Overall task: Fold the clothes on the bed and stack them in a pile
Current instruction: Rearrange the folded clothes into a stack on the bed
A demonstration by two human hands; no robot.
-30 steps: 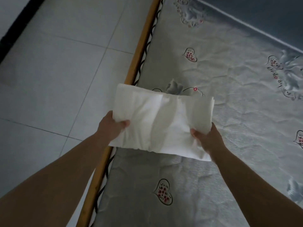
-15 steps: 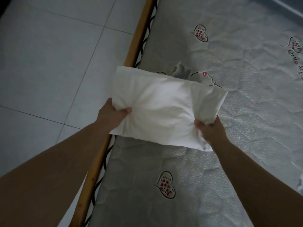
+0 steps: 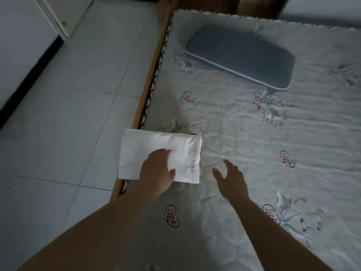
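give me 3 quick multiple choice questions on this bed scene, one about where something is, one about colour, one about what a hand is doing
1. Where does the folded cloth lie?
A. on the pillow
B. at the bed's left edge, overhanging the wooden frame
C. on the floor

2. What colour is the pillow?
A. blue-grey
B. red
C. yellow

3. What is the left hand doing?
A. hanging in the air
B. gripping the pillow
C. resting flat on the cloth

Answers:
1 B: the cloth's left part sticks out past the wooden frame.
2 A: the pillow looks blue-grey against the pale sheet.
3 C: its fingers lie straight on the cloth, while the right hand hovers open beside it.
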